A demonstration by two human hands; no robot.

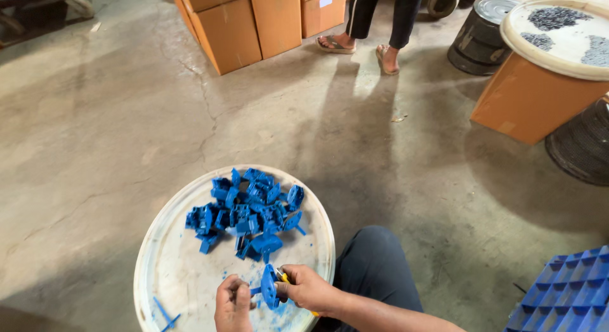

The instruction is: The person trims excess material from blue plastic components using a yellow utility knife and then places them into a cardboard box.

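Note:
A round white tray [165,268] lies on the concrete floor in front of me, with a heap of several blue plastic parts [247,211] on it. Over the tray's near edge my left hand [232,305] and my right hand [306,287] hold one blue plastic part [269,286] between them. My left hand pinches its left end. My right hand grips the part's right side together with a small yellow-handled tool [283,278]. Blue shavings and thin blue strips [166,313] lie on the tray near my hands.
My knee in dark trousers [374,262] is right of the tray. A blue crate [568,294] sits at the lower right. Cardboard boxes [241,21] stand at the back, where a person in sandals [361,43] stands. At the right are another round tray on a box [539,91] and dark drums [476,37].

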